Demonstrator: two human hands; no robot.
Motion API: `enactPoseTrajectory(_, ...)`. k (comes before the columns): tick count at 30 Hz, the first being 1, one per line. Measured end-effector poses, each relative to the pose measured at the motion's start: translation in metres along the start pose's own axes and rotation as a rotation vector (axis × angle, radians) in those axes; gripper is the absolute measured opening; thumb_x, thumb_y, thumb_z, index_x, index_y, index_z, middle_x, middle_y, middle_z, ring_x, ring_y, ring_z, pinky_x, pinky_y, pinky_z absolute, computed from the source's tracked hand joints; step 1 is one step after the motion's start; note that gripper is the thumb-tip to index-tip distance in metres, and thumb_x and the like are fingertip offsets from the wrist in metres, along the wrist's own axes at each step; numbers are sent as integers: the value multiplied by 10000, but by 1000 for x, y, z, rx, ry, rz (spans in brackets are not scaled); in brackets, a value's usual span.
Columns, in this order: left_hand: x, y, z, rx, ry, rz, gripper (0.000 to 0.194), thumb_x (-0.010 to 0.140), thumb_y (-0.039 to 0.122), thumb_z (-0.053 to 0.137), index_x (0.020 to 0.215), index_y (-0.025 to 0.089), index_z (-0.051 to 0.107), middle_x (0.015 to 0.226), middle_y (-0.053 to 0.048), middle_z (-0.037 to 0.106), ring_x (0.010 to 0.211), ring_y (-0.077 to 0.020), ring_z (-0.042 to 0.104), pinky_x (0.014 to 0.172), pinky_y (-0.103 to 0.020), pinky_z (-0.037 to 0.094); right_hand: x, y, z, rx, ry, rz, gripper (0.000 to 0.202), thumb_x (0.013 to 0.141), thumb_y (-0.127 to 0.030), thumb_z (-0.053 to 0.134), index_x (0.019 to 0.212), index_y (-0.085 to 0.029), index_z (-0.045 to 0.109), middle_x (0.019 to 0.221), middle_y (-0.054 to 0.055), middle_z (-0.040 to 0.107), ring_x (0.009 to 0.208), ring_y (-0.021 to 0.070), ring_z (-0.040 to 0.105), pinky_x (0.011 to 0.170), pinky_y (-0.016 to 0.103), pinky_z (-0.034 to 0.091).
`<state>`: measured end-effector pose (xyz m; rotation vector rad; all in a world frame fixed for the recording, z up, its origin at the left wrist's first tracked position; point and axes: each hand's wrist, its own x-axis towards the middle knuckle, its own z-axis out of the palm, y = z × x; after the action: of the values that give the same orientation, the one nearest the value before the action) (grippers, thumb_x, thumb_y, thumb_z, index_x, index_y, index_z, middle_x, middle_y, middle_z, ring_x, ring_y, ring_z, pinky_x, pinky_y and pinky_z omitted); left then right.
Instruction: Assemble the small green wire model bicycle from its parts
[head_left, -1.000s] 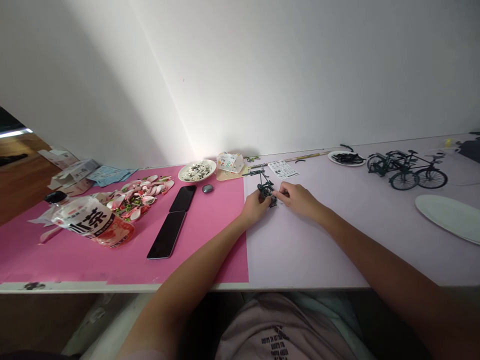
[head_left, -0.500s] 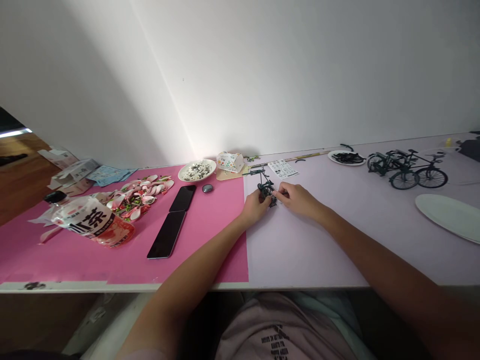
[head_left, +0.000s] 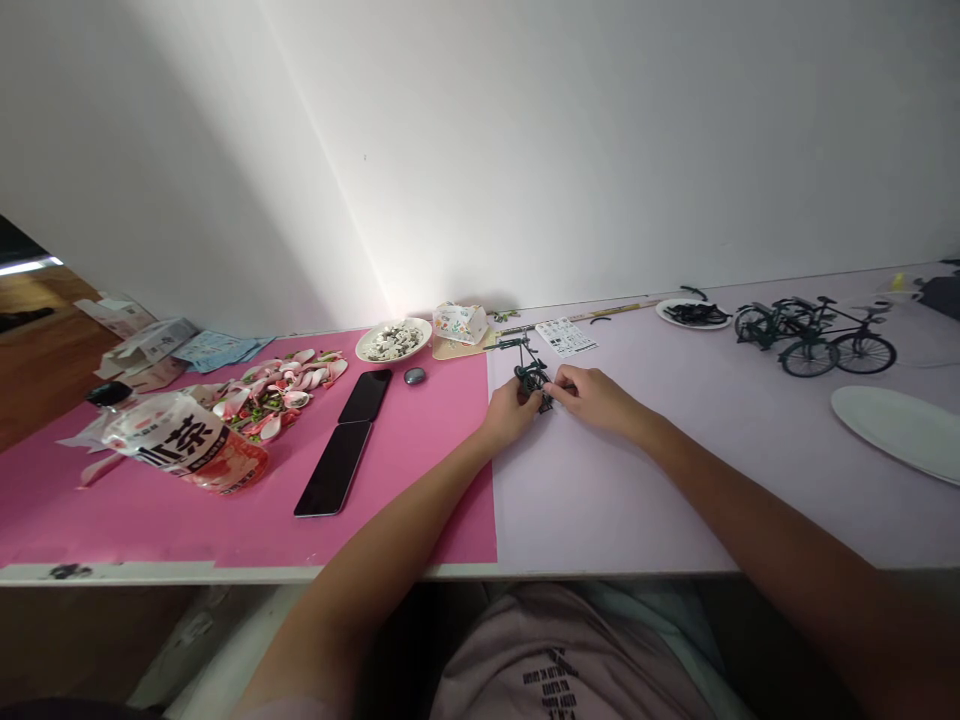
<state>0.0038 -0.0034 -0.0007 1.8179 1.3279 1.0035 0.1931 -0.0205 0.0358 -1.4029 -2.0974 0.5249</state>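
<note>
A small dark green model bicycle (head_left: 529, 366) is held over the pale part of the table, near its border with the pink part. My left hand (head_left: 513, 412) is closed on its near end from the left. From the right, my right hand (head_left: 592, 397) pinches at the same end, thumb and forefinger together by the wheel. The fingers cover part of the model, and any small piece between them is too small to make out. Just beyond the model lies a printed instruction sheet (head_left: 568, 338).
Finished-looking model bicycles (head_left: 814, 338), a plate of black parts (head_left: 696, 314) and a white oval plate (head_left: 900, 432) are to the right. Leftward are two dark phones (head_left: 334, 467), a drink bottle (head_left: 187, 440), a bowl of small pieces (head_left: 394, 342) and a petal-like heap (head_left: 285, 392).
Almost nothing differs. Both hands stay on the model bicycle in the same place, with only a very slight shift of the fingers.
</note>
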Motion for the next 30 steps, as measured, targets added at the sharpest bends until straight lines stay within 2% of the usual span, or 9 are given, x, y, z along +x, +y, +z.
enactPoseTrajectory(9, 2, -4, 1, 3, 3, 7, 191, 915, 336, 624, 918, 146, 637, 871, -80, 738, 745, -171, 639, 713, -285, 494, 0, 0, -1, -1, -18, 0, 310, 964, -501, 516, 795, -241, 525, 707, -15, 613, 625, 160, 495, 608, 290, 341)
enactPoseTrajectory(30, 2, -2, -1, 22, -8, -17, 165, 922, 318, 617, 913, 153, 616, 877, -66, 739, 750, -161, 637, 689, -265, 465, -1, -1, -3, -10, -57, 7, 271, 952, -483, 540, 828, -244, 563, 692, -15, 612, 610, 159, 480, 595, 282, 328)
